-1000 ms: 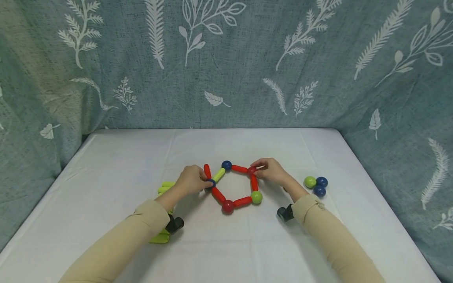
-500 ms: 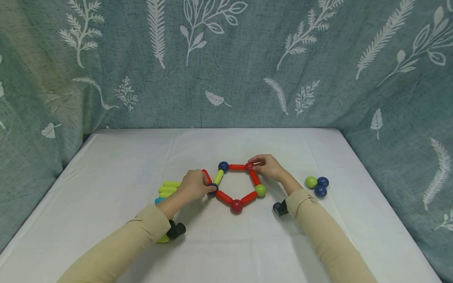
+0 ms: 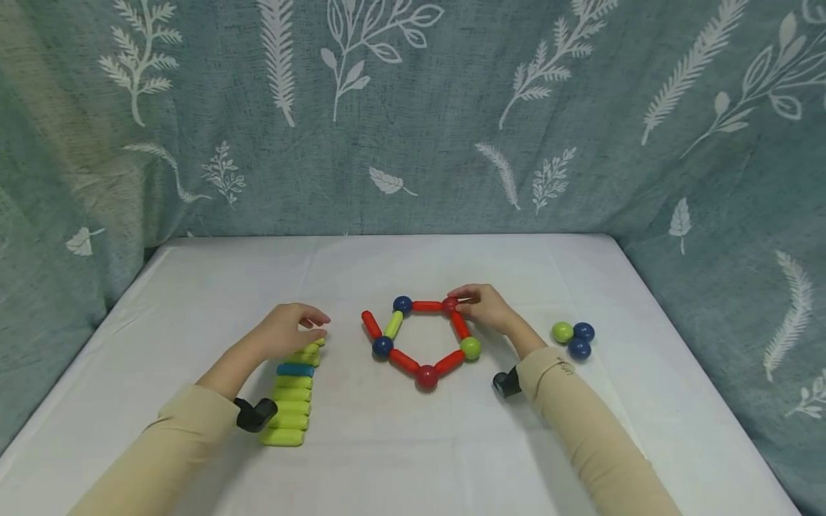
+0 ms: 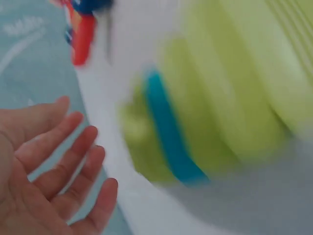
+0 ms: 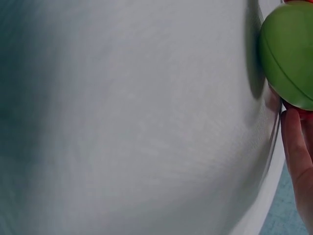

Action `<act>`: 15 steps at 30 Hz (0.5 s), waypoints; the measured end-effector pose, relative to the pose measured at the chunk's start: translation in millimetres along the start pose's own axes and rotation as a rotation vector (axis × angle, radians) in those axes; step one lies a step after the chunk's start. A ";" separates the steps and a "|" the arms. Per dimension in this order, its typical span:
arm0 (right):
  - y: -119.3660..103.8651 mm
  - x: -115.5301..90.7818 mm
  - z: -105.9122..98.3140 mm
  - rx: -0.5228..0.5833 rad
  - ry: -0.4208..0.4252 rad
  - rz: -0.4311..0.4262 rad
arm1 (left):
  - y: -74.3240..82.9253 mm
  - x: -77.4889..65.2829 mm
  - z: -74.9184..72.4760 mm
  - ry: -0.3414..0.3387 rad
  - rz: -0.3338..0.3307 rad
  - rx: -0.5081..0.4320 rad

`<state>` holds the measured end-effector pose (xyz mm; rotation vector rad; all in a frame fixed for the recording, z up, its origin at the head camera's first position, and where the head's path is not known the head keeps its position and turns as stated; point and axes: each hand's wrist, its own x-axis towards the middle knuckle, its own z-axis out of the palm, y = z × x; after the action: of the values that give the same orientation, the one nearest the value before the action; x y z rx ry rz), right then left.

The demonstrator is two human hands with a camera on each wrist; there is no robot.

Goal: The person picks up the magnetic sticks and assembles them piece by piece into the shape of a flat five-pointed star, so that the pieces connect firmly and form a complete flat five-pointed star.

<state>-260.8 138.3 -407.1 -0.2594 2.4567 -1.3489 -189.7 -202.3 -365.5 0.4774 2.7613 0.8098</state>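
Observation:
A ring of rods and balls lies mid-table, with red rods [image 3: 404,361], one yellow-green rod [image 3: 393,325], blue balls [image 3: 383,347], a front red ball [image 3: 426,377] and a green ball [image 3: 470,348]. Off its left blue ball sticks an extra red rod [image 3: 371,325]. My right hand [image 3: 488,308] pinches the far-right red ball [image 3: 450,304] between thumb and fingers. Over the far end of a row of yellow-green rods [image 3: 292,394], my left hand [image 3: 287,330] hovers with fingers spread and nothing in them. One blue rod [image 3: 295,370] lies in that row.
To the right sit a loose green ball [image 3: 563,332] and two blue balls [image 3: 579,349], close together. A white cloth covers the table [image 3: 413,459]. Behind it hangs a leaf-patterned teal curtain [image 3: 439,129].
My left hand has let go of the left blue ball and moved left to the rod row. The ring has turned and shifted slightly; my right hand stays on its red ball.

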 end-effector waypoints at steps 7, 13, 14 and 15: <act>0.6 1.2 -0.4 0.005 -0.002 0.004 | -34.2 -9.0 -3.1 -0.005 -0.072 -0.050; 1.7 1.9 -1.7 0.005 -0.006 -0.010 | -43.9 -8.5 0.1 -0.013 -0.096 -0.061; 1.4 1.9 -1.8 0.008 -0.006 -0.008 | -44.5 -8.0 0.1 -0.012 -0.096 -0.058; 1.7 2.0 -2.0 0.009 -0.006 -0.009 | -44.4 -7.6 -0.1 -0.012 -0.094 -0.054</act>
<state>-263.4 140.1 -408.0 -0.2719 2.4476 -1.3601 -193.5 -240.4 -389.1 0.3381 2.7207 0.8534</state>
